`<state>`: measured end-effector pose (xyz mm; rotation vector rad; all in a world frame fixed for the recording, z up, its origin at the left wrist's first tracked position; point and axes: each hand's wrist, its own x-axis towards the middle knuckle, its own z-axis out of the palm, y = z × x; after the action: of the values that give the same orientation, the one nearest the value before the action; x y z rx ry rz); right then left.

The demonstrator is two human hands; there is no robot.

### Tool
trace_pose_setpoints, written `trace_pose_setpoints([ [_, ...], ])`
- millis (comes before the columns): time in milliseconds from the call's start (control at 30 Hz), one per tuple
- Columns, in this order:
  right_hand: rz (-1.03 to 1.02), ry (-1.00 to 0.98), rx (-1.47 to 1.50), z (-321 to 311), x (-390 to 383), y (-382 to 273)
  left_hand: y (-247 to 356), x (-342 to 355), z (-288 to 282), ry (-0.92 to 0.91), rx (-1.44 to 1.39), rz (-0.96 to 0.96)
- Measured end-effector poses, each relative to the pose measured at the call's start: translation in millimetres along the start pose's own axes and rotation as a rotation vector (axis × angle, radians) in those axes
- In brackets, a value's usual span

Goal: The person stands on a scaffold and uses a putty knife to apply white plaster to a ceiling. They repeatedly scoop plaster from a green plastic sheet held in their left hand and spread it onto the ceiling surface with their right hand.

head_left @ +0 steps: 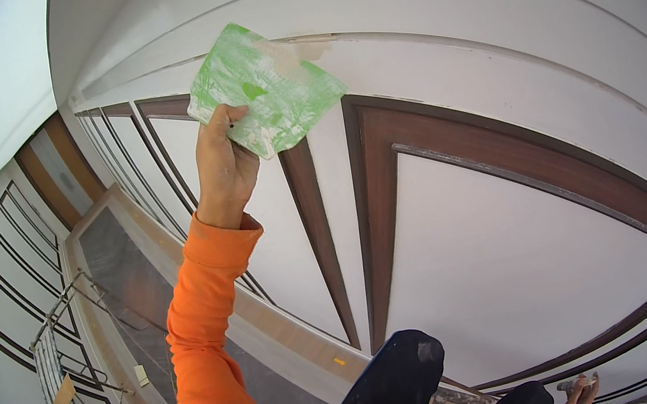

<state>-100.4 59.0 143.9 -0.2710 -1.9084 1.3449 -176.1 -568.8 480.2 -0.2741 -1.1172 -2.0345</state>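
We see a bright orange sleeve (200, 327) with a wide cuff (220, 243) and dark, perhaps navy, trousers (385, 381), pale-smudged at one knee (415, 350); a dark speck marks the left hand (224, 167).

Worn on the head, a single wide fisheye camera looks down past the wearer's orange sleeve (200, 310) and dark-clad knees (397, 375), facing a white wall (513, 246) with brown frames (377, 136) at close range. The left fingers (227, 118) are near the lens, while the floor (119, 247) recedes at left toward a distant brown panel (46, 177). Straight edges bow toward the rim.
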Motion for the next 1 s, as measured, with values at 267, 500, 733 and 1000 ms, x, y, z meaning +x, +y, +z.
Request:
trace_pose_setpoints([
  [267,-0.096,-0.326,0.061,76,41,-141,-34,-57,-9,-0.044,-0.003,0.037],
  [500,-0.787,-0.808,-0.154,170,23,-313,-72,-135,1,-0.124,-0.049,0.053],
  [733,-0.962,-0.783,-0.119,201,18,-313,-66,-177,4,-0.099,0.148,-0.055],
  [1000,-0.88,-0.673,0.059,214,22,-323,-82,-190,-7,-0.278,0.37,-0.21],
])
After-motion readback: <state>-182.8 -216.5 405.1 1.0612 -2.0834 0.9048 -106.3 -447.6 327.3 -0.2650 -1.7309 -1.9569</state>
